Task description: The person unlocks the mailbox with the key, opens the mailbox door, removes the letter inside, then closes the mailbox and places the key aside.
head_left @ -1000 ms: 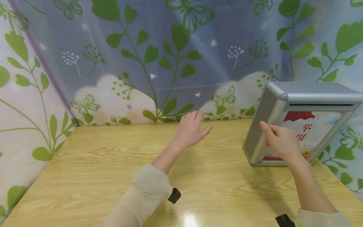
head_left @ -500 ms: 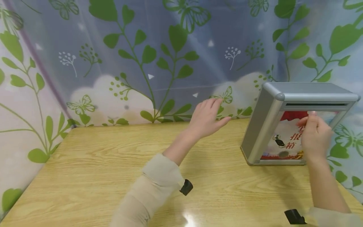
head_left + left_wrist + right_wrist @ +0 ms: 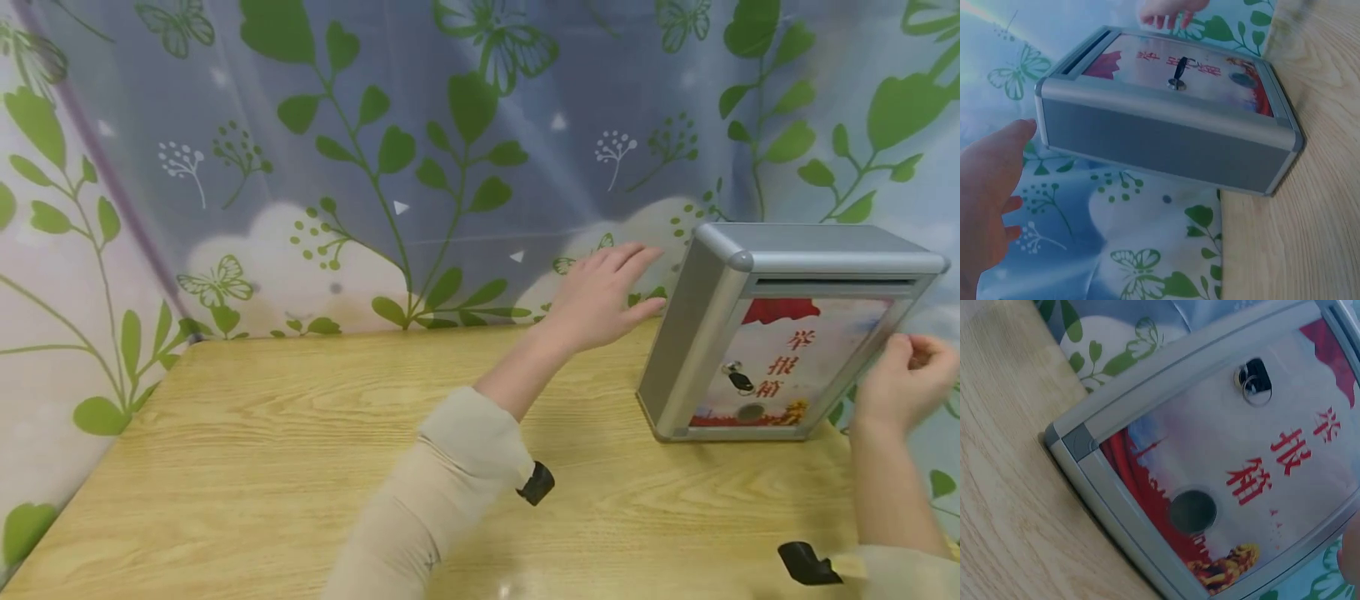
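A grey metal drop box (image 3: 686, 333) stands upright at the right of the table, with a slot (image 3: 832, 282) along its upper front. Its front panel (image 3: 840, 333) carries red characters. A key (image 3: 1260, 376) with a ring sits in the lock on that panel. Beside the box's left side is my left hand (image 3: 600, 300), fingers extended and holding nothing; its thumb is close to the upper corner in the left wrist view. At the right edge of the box is my right hand (image 3: 903, 383), fingers loosely bent with nothing between them. Only a sliver of it shows in the right wrist view.
The box rests on a wood-grain table (image 3: 300, 467), towards its far right corner. A patterned curtain (image 3: 337, 167) with leaves and butterflies hangs behind the table and along both sides.
My left hand has moved right, up to the box's left side. The right hand has passed across the front panel to the right edge, uncovering the key and lettering. The box stays put.
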The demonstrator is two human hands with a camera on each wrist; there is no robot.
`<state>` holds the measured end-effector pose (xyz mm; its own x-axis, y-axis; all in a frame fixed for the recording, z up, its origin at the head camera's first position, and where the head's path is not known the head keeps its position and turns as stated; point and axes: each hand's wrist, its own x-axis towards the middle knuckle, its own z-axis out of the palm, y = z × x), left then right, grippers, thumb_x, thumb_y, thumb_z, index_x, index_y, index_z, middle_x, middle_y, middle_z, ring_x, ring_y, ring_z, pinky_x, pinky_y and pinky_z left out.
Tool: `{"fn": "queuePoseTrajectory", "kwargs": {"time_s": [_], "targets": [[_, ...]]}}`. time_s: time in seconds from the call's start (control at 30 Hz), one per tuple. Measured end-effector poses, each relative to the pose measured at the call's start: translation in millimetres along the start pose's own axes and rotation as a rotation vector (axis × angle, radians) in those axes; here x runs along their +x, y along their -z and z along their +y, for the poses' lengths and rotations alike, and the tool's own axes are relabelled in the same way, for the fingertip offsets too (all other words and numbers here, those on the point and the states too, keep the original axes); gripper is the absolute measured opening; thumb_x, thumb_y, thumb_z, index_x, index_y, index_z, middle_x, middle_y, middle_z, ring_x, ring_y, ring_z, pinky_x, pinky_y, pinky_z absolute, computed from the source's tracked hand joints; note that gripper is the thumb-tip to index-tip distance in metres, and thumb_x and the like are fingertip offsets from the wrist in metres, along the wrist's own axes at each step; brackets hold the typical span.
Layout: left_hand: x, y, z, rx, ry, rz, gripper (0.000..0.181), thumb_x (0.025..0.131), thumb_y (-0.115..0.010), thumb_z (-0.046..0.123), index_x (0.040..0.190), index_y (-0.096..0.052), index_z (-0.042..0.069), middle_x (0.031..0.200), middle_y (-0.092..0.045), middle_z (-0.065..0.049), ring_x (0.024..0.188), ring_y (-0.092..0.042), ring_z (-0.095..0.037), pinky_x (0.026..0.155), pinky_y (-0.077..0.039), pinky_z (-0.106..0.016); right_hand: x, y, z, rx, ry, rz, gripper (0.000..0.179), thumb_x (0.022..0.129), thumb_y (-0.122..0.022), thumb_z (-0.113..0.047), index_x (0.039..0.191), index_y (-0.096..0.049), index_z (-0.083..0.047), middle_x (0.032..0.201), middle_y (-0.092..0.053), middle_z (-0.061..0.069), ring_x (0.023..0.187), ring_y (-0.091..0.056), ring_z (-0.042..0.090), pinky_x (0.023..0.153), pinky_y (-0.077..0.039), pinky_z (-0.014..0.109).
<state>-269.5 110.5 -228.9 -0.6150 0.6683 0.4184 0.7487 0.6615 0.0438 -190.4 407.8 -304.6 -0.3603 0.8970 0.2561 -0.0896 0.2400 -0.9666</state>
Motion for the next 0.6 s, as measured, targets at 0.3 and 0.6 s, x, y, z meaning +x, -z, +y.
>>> {"fn": "queuePoseTrajectory", "kwargs": {"time_s": [0.3, 0.6], "targets": [[24.8, 3.5, 33.8, 0.022, -0.018, -0.074, 0.064, 0.094, -0.035, 0.054, 0.149, -0.017, 0.026, 0.150, -0.023, 0.007, 0.135, -0.022, -0.011, 0.108, -0.020, -0.028, 15.6, -1, 15, 0.052, -0.188, -0.004, 0.028, 0.098, -0.042, -0.027, 0.121, -0.057, -0.023, 0.121, -0.051, -0.009, 0.113, -0.042, 0.003, 0.099, -0.027, 0.020], [38.3, 4.7, 49.2, 0.052, -0.060, -0.238, 0.070, 0.093, -0.032, 0.058, 0.147, 0.007, 0.036, 0.152, 0.006, 0.016, 0.138, -0.008, -0.007, 0.108, -0.019, -0.029, 20.1, 1, 19, 0.032, -0.338, -0.105, 0.035, 0.098, -0.041, -0.035, 0.130, -0.052, -0.027, 0.140, -0.040, -0.015, 0.127, -0.032, 0.001, 0.107, -0.018, 0.024]]}}
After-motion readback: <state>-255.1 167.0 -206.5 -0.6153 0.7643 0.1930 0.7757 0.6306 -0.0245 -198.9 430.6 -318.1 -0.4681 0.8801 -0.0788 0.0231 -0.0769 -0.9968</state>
